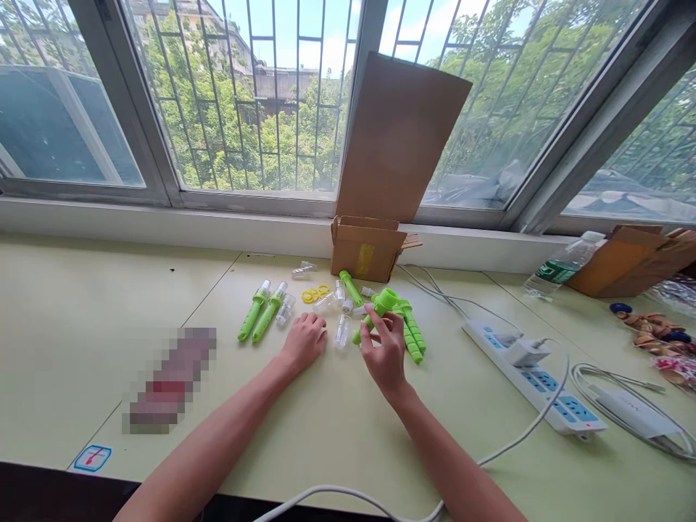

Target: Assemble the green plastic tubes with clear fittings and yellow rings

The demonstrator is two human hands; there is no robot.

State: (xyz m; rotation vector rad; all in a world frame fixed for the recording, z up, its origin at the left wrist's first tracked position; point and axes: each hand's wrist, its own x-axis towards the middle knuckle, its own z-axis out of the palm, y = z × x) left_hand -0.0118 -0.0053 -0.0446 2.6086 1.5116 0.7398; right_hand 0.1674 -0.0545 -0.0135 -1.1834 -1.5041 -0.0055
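Observation:
My right hand (387, 357) is closed around a green plastic tube (386, 299) with a wide ring-like top, its lower end slanting down-left past my fingers. My left hand (303, 341) rests on the table, fingers loosely lying down with nothing seen in them. Left of it lie two green tubes with clear caps, one farther left (253, 312) and one nearer (270, 312). Between my hands stands a clear plastic cap (342, 331). More green tubes (414, 333) lie just right of my right hand. Yellow rings (316, 293) and several clear pieces lie beyond my hands.
A small cardboard box (365, 250) with a raised flap stands against the window sill. At right are a white power strip (536, 380) with cables, a white adapter (634, 409), a water bottle (565, 264) and another carton (617, 261). A blurred item (172, 380) lies at left.

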